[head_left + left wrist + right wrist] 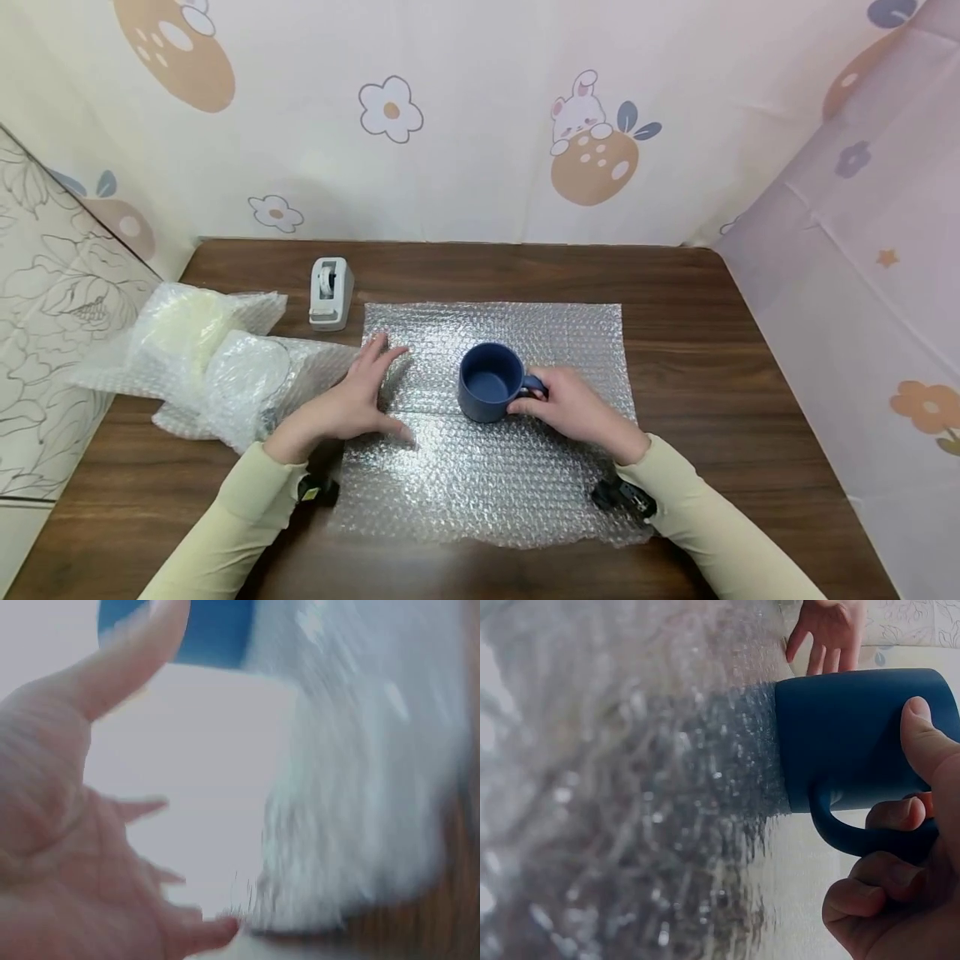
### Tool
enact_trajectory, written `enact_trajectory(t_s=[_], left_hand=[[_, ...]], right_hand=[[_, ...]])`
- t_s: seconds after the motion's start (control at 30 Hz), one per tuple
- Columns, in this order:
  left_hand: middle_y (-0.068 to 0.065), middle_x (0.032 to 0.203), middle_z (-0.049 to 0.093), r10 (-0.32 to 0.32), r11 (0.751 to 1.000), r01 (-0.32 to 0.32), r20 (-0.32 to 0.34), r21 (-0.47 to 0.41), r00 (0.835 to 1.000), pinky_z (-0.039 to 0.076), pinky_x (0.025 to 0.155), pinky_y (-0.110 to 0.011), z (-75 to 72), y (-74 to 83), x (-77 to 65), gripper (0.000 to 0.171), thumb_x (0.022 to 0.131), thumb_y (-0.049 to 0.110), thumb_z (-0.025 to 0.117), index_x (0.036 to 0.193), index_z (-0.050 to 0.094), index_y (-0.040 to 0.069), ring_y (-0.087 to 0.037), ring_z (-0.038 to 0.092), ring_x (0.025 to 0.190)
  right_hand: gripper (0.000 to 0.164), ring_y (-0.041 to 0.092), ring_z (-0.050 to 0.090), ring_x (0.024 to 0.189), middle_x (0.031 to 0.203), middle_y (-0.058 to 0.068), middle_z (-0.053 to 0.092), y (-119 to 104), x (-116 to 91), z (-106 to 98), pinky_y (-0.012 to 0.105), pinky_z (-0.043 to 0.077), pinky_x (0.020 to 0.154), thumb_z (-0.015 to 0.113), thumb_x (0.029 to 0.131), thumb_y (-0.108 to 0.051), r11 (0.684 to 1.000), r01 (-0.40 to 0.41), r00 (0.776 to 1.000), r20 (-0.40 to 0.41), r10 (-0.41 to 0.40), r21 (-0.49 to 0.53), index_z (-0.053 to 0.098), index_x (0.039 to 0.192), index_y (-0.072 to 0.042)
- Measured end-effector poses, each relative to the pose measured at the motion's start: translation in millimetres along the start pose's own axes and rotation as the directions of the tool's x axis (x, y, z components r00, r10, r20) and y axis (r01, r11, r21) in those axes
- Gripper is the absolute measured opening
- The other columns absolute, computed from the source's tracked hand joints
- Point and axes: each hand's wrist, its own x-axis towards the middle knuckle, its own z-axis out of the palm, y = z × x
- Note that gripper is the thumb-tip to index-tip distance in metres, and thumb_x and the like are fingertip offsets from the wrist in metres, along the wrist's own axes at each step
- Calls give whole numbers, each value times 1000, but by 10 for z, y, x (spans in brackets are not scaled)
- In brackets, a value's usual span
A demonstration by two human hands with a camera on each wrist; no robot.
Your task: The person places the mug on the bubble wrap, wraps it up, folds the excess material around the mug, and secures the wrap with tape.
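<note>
A dark blue mug (489, 383) stands upright on a sheet of bubble wrap (480, 492), its handle toward the right. My right hand (573, 404) grips the mug by its handle; in the right wrist view the fingers curl through the handle and the thumb rests against the mug's side. My left hand (352, 400) is spread above the left edge of the sheet, thumb and fingers apart, with nothing in it. The left wrist view is blurred, showing the left palm (82, 862) and part of the blue mug (214, 634) beyond the thumb.
Bubble-wrapped bundles (247, 379) lie at the left of the brown wooden table (690, 333), close to my left hand. A white tape dispenser (332, 296) stands behind the sheet's left corner. A patterned cloth (480, 167) hangs along the table's back edge.
</note>
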Motion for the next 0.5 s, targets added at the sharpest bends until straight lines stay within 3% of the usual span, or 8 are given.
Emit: enact_trajectory(t_s=[0.1,0.23,0.37,0.5], left_hand=[[-29,160,-12,-115,990,109,-69,-84,991,6,109,-71,7,31,46,116,73,45,86,158,17,6,-47,-11,146],[-29,159,-17,-233,958,197,-167,-209,958,7,110,-70,3,31,106,116,79,38,84,158,6,5,-49,-9,145],[-25,162,-10,-289,904,182,-238,-387,927,15,112,-65,-6,29,152,114,83,29,82,159,0,10,-47,2,147],[-23,161,13,-308,841,125,-278,-526,910,32,107,-59,-4,37,194,109,85,18,79,158,-1,12,-41,28,140]], right_hand=[[33,6,37,54,62,-8,37,3,1,-5,25,34,53,79,85,-34,1000,4,1000,6,-4,4,53,74,-18],[37,6,36,54,63,-9,36,10,9,-8,24,34,53,78,85,-36,1000,7,1000,28,-7,12,49,73,-18],[41,5,35,54,62,-9,34,26,9,-28,24,34,54,79,85,-35,1000,3,999,34,-4,20,45,71,-17],[43,5,35,53,62,-9,34,44,6,-52,24,34,53,80,85,-35,1000,2,999,35,-2,15,43,71,-17]])
